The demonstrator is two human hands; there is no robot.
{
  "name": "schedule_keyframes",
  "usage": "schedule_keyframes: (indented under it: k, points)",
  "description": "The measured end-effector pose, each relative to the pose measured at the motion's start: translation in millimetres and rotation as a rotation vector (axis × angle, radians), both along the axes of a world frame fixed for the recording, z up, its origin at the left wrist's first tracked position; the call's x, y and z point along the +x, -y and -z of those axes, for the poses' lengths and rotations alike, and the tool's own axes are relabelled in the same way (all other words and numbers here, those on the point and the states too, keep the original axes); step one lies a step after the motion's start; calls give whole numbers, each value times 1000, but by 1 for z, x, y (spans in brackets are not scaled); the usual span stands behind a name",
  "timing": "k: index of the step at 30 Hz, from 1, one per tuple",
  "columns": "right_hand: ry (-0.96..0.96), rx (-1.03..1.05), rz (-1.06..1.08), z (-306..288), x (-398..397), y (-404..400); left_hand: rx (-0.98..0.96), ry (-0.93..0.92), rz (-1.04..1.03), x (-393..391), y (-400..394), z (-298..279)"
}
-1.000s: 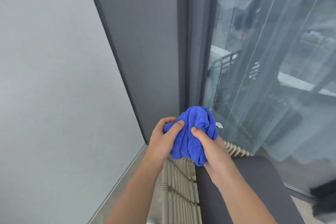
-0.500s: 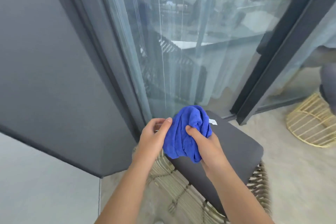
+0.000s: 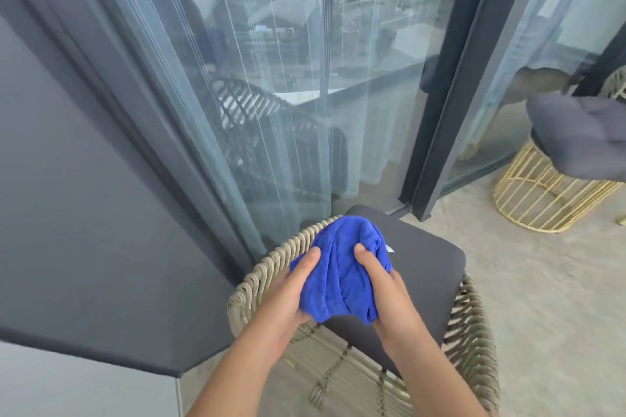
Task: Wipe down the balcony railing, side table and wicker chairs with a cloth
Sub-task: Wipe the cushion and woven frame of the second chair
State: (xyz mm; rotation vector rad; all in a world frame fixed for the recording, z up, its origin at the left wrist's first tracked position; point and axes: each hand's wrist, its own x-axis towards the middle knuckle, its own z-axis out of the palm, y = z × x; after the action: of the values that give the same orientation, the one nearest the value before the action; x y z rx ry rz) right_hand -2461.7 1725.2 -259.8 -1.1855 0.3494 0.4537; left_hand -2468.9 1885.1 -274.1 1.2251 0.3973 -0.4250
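Both forearms reaching forward, left hand (image 3: 291, 284) and right hand (image 3: 379, 284) gripping a bunched blue cloth (image 3: 338, 267), thumbs pressed on top. Held above the wicker chair (image 3: 474, 325) and its dark cushion (image 3: 426, 264). Small white tag (image 3: 389, 249) on the cloth, lettering unreadable.

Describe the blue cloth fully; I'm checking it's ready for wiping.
The blue cloth looks like soft ribbed microfibre, bunched into a loose wad with a small white tag at its right edge. The left hand and right hand grip it from either side, thumbs pressed into its front, holding it above the wicker chair and its dark cushion.
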Motion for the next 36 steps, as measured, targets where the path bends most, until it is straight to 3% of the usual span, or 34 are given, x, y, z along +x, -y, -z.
schedule_keyframes:
  k: [5, 7, 9, 13, 17, 21, 26, 29, 32, 36]
  points:
    - [-33, -24, -33, 14, -21, -9, -16, -75, 176, -5, -23, 10]
    - [-44, -128, 13, 23, -22, -12, 115, -75, 161, 4, -21, 20]
    - [-51, -258, 112, 36, -22, -16, 260, -34, 120, 16, -21, 32]
    - [-130, -355, 389, 66, -37, -21, 316, -5, 92, 33, -56, 55]
    - [-289, -271, 606, 107, -64, -31, 430, -61, 98, 49, -125, 91]
    - [-467, 82, 885, 148, -99, -60, 605, -96, 150, 35, -175, 135]
    - [-516, -29, 1001, 166, -140, -87, 733, -10, 257, 26, -185, 161]
    - [-618, -60, 1191, 166, -142, -87, 862, -34, 248, 24, -189, 170]
    - [-686, 7, 1383, 171, -146, -89, 818, -107, 229, 28, -196, 169]
    - [-691, 290, 1443, 173, -151, -97, 719, -131, 296, 38, -201, 171]
